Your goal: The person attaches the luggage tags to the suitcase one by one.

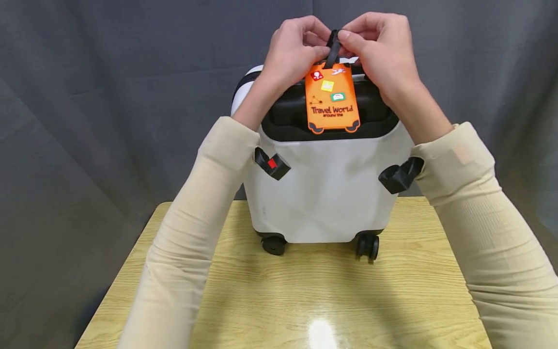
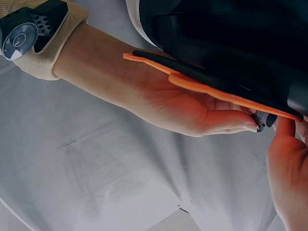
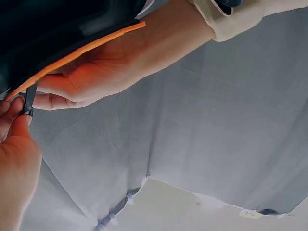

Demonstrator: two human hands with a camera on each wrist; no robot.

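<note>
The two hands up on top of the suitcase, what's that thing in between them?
Between the left hand and the right hand runs the black strap of the orange luggage tag. Both hands pinch it, as the head view shows.

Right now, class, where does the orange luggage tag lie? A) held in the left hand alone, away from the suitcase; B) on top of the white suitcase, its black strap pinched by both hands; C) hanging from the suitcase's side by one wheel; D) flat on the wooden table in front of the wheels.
B: the orange luggage tag rests on top of the white suitcase, and the left hand and right hand both pinch its black strap.
</note>
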